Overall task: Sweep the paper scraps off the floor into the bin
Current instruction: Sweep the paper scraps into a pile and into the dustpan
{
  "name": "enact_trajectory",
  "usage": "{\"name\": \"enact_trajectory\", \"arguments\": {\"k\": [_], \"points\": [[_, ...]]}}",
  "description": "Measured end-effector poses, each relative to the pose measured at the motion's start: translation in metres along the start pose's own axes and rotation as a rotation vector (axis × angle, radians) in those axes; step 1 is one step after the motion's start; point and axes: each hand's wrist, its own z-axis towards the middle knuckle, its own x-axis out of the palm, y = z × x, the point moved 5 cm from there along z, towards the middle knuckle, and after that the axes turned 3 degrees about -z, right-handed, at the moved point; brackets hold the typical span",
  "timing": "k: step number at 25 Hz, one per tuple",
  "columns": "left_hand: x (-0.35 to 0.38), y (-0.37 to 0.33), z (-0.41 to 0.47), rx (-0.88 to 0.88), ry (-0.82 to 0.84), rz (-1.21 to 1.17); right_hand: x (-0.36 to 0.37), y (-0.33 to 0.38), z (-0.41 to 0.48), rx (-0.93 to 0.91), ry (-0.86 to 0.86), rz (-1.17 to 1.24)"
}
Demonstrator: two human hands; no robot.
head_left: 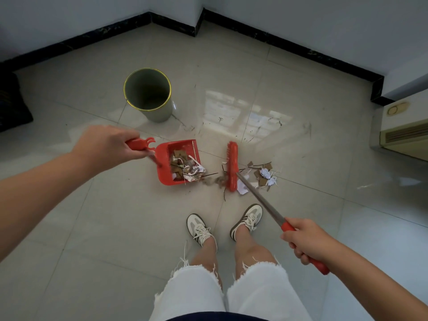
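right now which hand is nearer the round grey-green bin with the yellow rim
Left. The left hand, gripping the red plastic dustpan, sits just below-left of the bin; the right hand, on the broom handle, is far lower right.

The bin (pixel 148 93) stands behind the dustpan (pixel 178 162), which lies left of the broom head (pixel 232 166); loose scraps (pixel 266 176) lie right of it.

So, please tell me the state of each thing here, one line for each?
Bin: upright, open, looks empty.
Dustpan: on floor, part-filled with scraps, held by left hand.
Broom: head on floor, held by right hand.
Loose scraps: still on floor.
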Motion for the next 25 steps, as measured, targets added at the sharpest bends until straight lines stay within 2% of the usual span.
{"name": "enact_trajectory", "arguments": {"k": [6,10,13,17,21,25], "points": [[0.015,-0.014,0.005,0.056,-0.004,-0.011,0.055,0.064,0.032,-0.14,0.008,-0.228],[0.029,-0.012,-0.002,0.061,0.015,0.027,0.082,0.094,0.022,-0.21,0.041,-0.314],[0.032,-0.001,-0.013,0.052,-0.002,0.024,0.066,0.099,0.006,-0.233,0.087,-0.28],[0.031,0.003,-0.017,0.058,0.001,0.023,0.013,0.079,-0.022,-0.237,0.066,-0.247],[0.023,0.019,-0.023,-0.004,-0.012,0.042,-0.007,0.057,-0.032,-0.214,-0.054,-0.314],[0.021,0.027,-0.037,-0.053,-0.027,0.031,0.002,0.056,0.004,-0.154,-0.156,-0.351]]}}
